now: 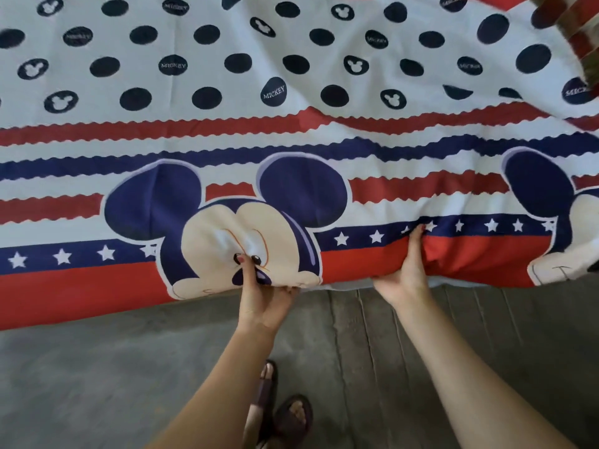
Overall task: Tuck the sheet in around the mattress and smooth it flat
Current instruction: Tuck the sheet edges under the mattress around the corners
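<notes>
Hands grip the near edge of a printed sheet (291, 131) spread over a bed. The left hand (259, 296) pinches the hem at a cartoon mouse face (240, 234), thumb on top, fingers curled beneath. The right hand (405, 273) clutches a bunched fold of the red and starred border just to the right. Fabric lies wrinkled toward the far right, where a striped pillow (570, 24) sits. Sandalled feet (285, 406) stand on the grey floor (97, 384).
</notes>
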